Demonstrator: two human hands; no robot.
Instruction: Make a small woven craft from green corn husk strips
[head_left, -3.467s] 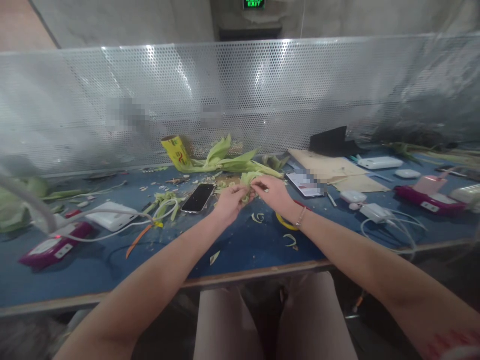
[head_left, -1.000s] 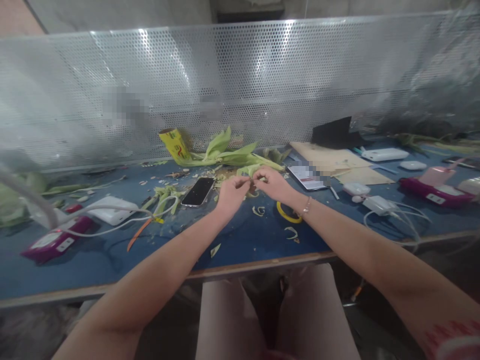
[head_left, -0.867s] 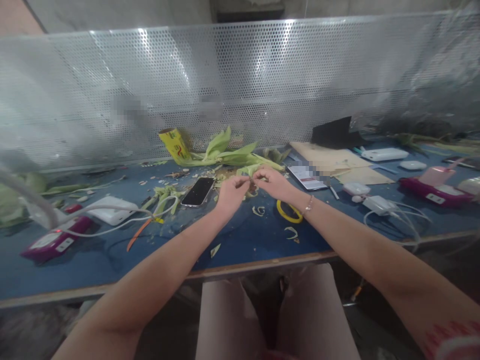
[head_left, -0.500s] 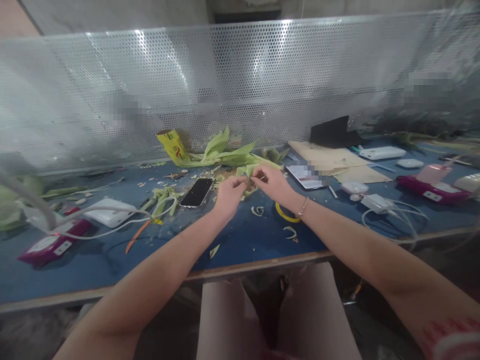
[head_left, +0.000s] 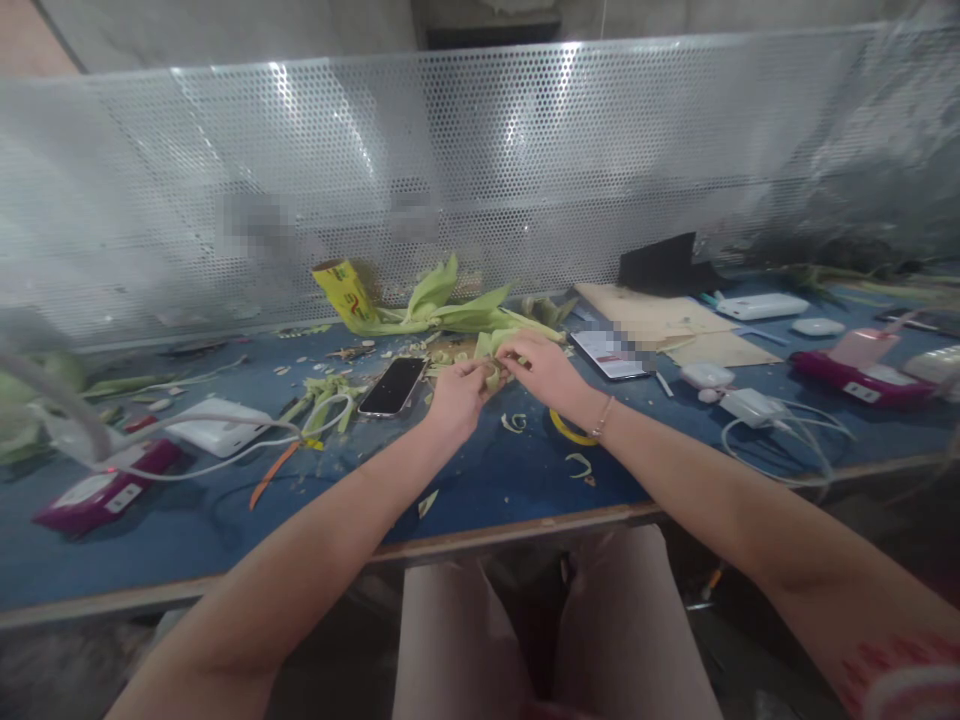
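Note:
My left hand [head_left: 460, 392] is closed, thumb and fingertips pinching a small pale-green plant piece [head_left: 493, 380] over the blue table. Right beside it, my right hand [head_left: 538, 362] is bent inward, its fingertips pinched at the same piece. The fingers cover much of it, so its exact kind is unclear. Long green leaves [head_left: 450, 308] lie just behind both hands. To the left of my left hand is a black-screened phone [head_left: 392, 387]. Under my right wrist shows a yellow ring [head_left: 570, 428], partly covered. Curled pale peelings [head_left: 514, 423] lie in front of the hands.
A yellow tube [head_left: 343, 294] leans near the perforated metal screen [head_left: 480, 150]. Loose white cables and purple power strips [head_left: 112, 488] [head_left: 855, 380] stand on both sides. A second phone [head_left: 611, 354] and brown cardboard [head_left: 652, 312] lie to the right. The table's front edge [head_left: 517, 530] runs above my knees.
My hands have shifted only slightly, their fingertips still together at the plant piece. More of its pale-green side shows between them now. The things on the table have stayed in place.

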